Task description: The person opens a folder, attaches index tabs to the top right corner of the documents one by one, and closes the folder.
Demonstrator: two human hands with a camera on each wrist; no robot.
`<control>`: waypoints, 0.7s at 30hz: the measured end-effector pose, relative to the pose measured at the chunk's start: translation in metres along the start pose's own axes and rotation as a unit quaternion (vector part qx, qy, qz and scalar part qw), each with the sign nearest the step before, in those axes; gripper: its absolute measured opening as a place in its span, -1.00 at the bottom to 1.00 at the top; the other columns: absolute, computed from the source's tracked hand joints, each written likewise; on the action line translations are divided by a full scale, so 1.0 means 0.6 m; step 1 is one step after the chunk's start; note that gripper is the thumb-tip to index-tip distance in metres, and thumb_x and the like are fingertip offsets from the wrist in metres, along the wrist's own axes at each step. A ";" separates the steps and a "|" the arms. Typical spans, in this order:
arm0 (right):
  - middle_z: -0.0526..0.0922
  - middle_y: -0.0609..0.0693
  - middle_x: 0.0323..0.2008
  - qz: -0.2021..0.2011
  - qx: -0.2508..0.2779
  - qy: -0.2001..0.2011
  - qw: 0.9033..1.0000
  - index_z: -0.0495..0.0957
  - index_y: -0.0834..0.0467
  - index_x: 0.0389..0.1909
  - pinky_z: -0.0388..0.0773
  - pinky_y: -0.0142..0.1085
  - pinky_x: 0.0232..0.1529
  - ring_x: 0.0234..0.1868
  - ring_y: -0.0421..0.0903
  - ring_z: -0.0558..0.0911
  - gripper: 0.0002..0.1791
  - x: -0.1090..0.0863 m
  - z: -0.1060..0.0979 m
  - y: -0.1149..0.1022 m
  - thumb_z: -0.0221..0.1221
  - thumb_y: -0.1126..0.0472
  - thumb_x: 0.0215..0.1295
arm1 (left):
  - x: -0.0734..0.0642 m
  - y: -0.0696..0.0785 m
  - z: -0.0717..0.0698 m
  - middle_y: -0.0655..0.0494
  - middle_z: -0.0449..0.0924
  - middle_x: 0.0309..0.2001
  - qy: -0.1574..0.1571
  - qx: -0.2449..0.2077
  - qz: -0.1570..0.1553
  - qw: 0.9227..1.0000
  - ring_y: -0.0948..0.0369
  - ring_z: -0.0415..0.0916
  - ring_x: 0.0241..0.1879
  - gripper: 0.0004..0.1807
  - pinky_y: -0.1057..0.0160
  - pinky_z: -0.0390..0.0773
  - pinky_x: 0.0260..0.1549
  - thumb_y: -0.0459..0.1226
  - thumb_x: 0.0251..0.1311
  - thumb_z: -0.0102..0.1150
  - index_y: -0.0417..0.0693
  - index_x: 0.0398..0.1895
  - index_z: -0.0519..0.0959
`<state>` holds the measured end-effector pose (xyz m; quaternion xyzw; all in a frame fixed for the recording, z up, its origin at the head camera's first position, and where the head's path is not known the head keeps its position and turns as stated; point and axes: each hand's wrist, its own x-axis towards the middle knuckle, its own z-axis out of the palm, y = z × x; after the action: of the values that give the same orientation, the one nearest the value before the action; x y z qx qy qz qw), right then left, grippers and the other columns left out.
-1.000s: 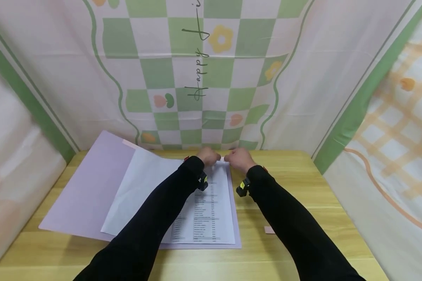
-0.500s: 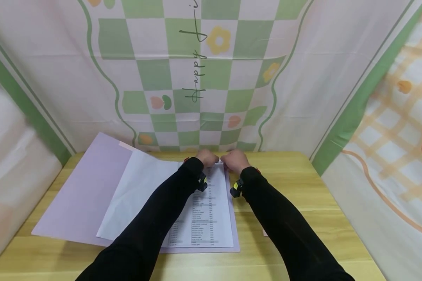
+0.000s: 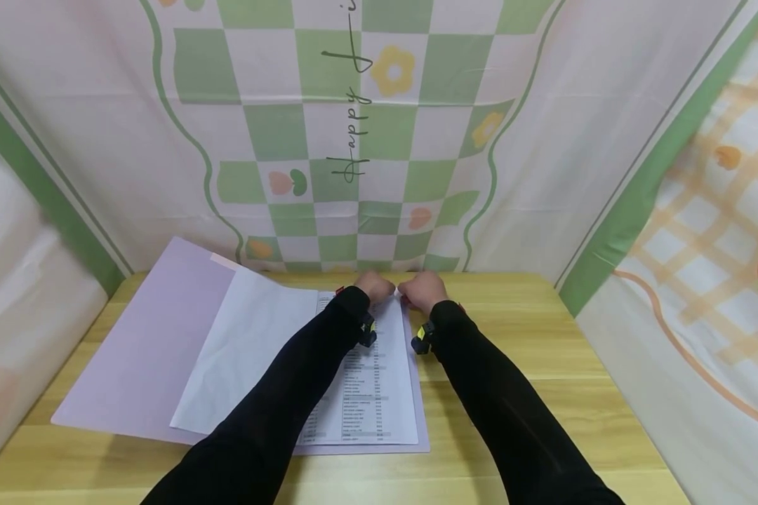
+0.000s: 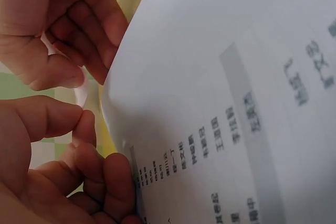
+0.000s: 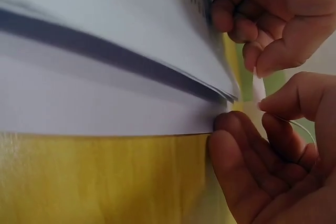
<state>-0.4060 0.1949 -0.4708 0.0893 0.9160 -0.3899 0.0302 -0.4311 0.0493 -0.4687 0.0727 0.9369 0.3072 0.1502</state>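
Observation:
At the far edge of a stack of printed sheets [image 3: 388, 393], my left hand [image 3: 374, 286] and right hand [image 3: 424, 291] are close together. Thumb and forefinger of the left pinch one end of a small pale pink strip [image 4: 81, 95]; the right pinches its other end. Between the fingertips a short length of the strip [image 5: 258, 87] shows, just beyond the paper's top edge. Underneath the sheets lies an open lilac folder [image 3: 126, 372]. The right hand's lower fingers are right at the folder's corner in the right wrist view.
The folder's cover lies opened to the left, its lower edge raised off the wooden table [image 3: 530, 351]. A blank white sheet [image 3: 227, 358] rests on it, with a pink tab [image 3: 223, 261] at its top. Patterned fabric [image 3: 391, 154] hangs behind the table and on both sides.
The right hand has shifted slightly left, closer to the left hand. Both keep pinching at the paper's top edge. A pink piece on the table has passed out of sight behind the right sleeve.

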 end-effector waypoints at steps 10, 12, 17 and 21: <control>0.59 -0.03 -0.73 -0.002 -0.043 -0.006 0.999 0.67 0.22 -0.69 0.39 -0.30 -0.50 -0.65 -0.10 0.57 -0.70 0.005 0.003 0.001 0.22 0.12 0.11 | -0.011 0.003 0.005 -0.15 0.59 0.03 -0.003 0.015 -0.009 1.000 0.02 0.48 -0.13 -0.58 0.24 0.47 -0.10 -0.14 0.30 0.06 -0.34 -0.08 0.66; 0.59 -0.04 -0.73 0.004 -0.041 -0.012 0.999 0.67 0.22 -0.69 0.39 -0.29 -0.48 -0.65 -0.10 0.56 -0.69 0.005 0.002 0.001 0.21 0.11 0.11 | -0.014 0.003 0.004 -0.14 0.59 0.00 -0.002 0.007 -0.016 1.000 0.02 0.47 -0.15 -0.58 0.23 0.46 -0.14 -0.13 0.32 0.05 -0.34 -0.06 0.65; 0.54 -0.05 -0.76 0.007 -0.049 -0.019 0.999 0.66 0.22 -0.70 0.38 -0.29 -0.45 -0.68 -0.11 0.52 -0.69 0.003 0.000 -0.003 0.21 0.12 0.10 | -0.020 0.005 0.000 -0.11 0.58 -0.06 -0.006 0.039 -0.009 0.999 0.05 0.47 -0.19 -0.60 0.25 0.43 -0.23 -0.14 0.35 0.02 -0.31 -0.08 0.66; 0.50 -0.05 -0.79 0.003 -0.052 -0.023 0.998 0.66 0.23 -0.72 0.35 -0.29 -0.49 -0.72 -0.11 0.49 -0.68 0.000 -0.001 -0.009 0.18 0.13 0.09 | -0.023 0.007 -0.004 -0.09 0.59 -0.06 -0.006 0.058 -0.007 0.998 0.06 0.47 -0.19 -0.61 0.28 0.42 -0.24 -0.15 0.34 0.00 -0.28 -0.09 0.67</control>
<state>-0.4070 0.1918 -0.4667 0.0813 0.9339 -0.3434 0.0570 -0.4187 0.0484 -0.4610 0.0769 0.9526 0.2510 0.1538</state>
